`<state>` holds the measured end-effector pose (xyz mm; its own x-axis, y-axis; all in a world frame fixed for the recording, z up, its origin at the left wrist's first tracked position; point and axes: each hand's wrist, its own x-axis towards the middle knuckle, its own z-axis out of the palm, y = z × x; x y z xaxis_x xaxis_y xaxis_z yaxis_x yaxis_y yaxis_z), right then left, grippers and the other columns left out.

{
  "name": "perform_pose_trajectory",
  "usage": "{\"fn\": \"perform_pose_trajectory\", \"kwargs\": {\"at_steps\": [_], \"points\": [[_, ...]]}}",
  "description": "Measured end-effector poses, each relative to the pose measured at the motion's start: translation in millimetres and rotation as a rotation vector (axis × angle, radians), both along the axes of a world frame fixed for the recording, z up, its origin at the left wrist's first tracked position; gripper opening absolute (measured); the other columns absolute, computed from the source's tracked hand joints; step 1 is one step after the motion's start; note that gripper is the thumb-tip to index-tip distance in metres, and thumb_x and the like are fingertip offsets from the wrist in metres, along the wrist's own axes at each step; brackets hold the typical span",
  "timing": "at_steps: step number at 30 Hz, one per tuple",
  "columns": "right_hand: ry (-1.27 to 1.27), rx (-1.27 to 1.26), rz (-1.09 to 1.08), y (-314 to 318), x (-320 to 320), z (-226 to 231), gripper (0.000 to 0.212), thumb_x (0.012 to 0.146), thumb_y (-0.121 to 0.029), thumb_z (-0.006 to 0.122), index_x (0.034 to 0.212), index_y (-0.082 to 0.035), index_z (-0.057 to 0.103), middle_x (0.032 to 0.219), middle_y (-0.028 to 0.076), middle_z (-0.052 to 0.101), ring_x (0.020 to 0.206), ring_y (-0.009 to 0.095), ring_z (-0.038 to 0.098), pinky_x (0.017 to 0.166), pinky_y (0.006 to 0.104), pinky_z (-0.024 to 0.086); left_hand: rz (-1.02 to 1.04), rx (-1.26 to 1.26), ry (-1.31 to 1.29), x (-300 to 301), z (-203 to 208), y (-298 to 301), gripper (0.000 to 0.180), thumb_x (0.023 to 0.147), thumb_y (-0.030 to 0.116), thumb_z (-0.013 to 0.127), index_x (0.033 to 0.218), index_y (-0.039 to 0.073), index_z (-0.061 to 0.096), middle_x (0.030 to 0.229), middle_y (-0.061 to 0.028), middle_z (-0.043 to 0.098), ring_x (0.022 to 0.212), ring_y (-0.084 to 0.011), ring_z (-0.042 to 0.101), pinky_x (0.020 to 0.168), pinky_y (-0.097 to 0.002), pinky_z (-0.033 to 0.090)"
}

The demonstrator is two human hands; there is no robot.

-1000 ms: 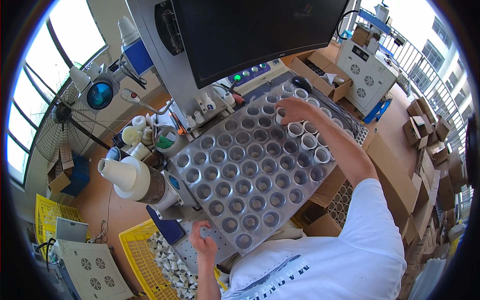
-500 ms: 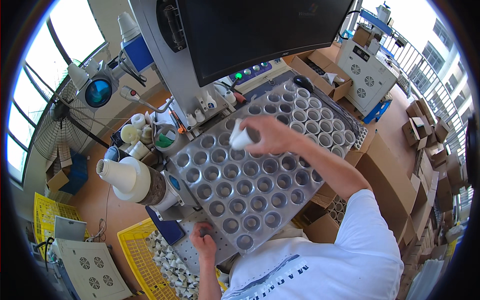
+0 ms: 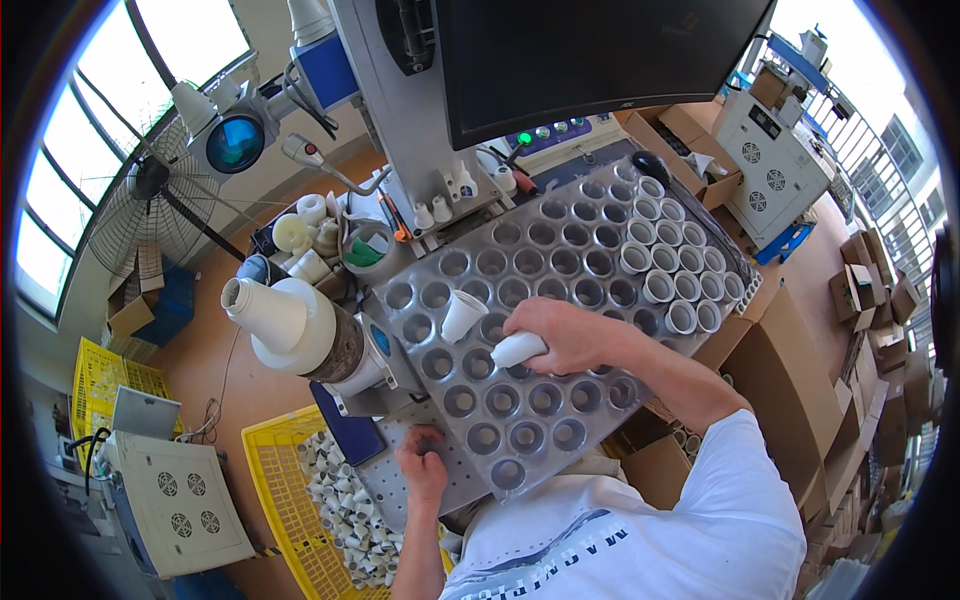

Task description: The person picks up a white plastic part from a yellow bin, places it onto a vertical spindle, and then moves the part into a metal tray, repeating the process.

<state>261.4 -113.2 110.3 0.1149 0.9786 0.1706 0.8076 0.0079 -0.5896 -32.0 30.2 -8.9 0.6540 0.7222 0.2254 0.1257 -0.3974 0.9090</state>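
My right hand [image 3: 565,336] is closed around a white tapered cup [image 3: 518,349], held tilted low over the tray. A second white tapered cup [image 3: 462,315] leans just left of it, among the pockets; whether its base sits in one is unclear. The clear plastic tray [image 3: 507,497] has rows of round pockets. Several white cups [image 3: 662,257] fill pockets at its far right. My left hand [image 3: 422,470] is curled at the perforated metal plate [image 3: 390,500], fingers bent inward over something dark that I cannot make out. A white cone [image 3: 262,308] is mounted on the round fixture at left.
A yellow crate [image 3: 270,465] of small white pieces stands below the plate. A machine column [image 3: 405,110] and monitor [image 3: 590,70] rise behind the tray. A bin [image 3: 370,255] and a black mouse [image 3: 648,163] are near the tray; a cardboard box [image 3: 790,370] is at right.
My right hand has moved nearer and lower over the tray. One white cup now leans on the tray apart from the hand. The view has shifted; my left hand stays at the plate.
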Motion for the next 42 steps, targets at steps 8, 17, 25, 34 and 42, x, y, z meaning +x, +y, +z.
{"fn": "perform_pose_trajectory", "kwargs": {"at_steps": [8,17,25,34,42], "points": [[0.433,0.258,-0.423,45.9,52.3,-19.1,0.047,0.077,-0.017,0.081,0.115,0.0,0.059,0.106,0.016,0.069,0.098,0.025,0.068,0.089,0.0345,0.052,0.023,0.042,0.013,0.6,-3.9,-1.4,0.03,0.056,-0.001,0.037,0.073,-0.005,0.061,0.076,-0.0176,0.065,0.072,-0.0314,0.061,0.076,-0.0311,0.048],[0.291,0.289,-0.518,60.2,43.9,-48.8,0.047,0.079,-0.022,0.082,0.114,0.004,0.063,0.107,0.015,0.068,0.095,0.026,0.067,0.084,0.0349,0.053,-0.021,0.023,0.015,-6.3,-8.2,-2.3,0.026,0.06,-0.003,0.04,0.079,-0.003,0.059,0.08,-0.0199,0.062,0.08,-0.0398,0.061,0.078,-0.0383,0.051],[0.291,0.274,-0.522,57.5,45.4,-44.5,0.047,0.079,-0.023,0.083,0.114,0.002,0.063,0.105,0.015,0.069,0.093,0.026,0.067,0.085,0.0352,0.053,0.001,0.049,0.05,-2.4,-4.1,-0.9,0.03,0.058,-0.002,0.038,0.077,-0.005,0.062,0.078,-0.0193,0.066,0.076,-0.0357,0.064,0.076,-0.0343,0.051],[0.32,0.269,-0.528,55.9,47.7,-48.0,0.047,0.079,-0.022,0.083,0.114,0.002,0.063,0.103,0.015,0.069,0.093,0.026,0.068,0.085,0.0349,0.053,0.011,0.056,0.055,-2.3,-5.8,-1.5,0.029,0.058,-0.002,0.038,0.076,-0.005,0.061,0.077,-0.0192,0.065,0.076,-0.0351,0.063,0.076,-0.0338,0.05],[0.338,0.266,-0.519,54.0,47.4,-46.4,0.046,0.079,-0.022,0.082,0.113,0.002,0.064,0.103,0.015,0.069,0.093,0.025,0.067,0.084,0.0346,0.053,-0.01,0.027,0.049,-4.3,-3.4,-4.2,0.024,0.062,-0.002,0.042,0.079,-0.003,0.059,0.081,-0.0204,0.064,0.08,-0.0396,0.062,0.079,-0.0383,0.051]]}}
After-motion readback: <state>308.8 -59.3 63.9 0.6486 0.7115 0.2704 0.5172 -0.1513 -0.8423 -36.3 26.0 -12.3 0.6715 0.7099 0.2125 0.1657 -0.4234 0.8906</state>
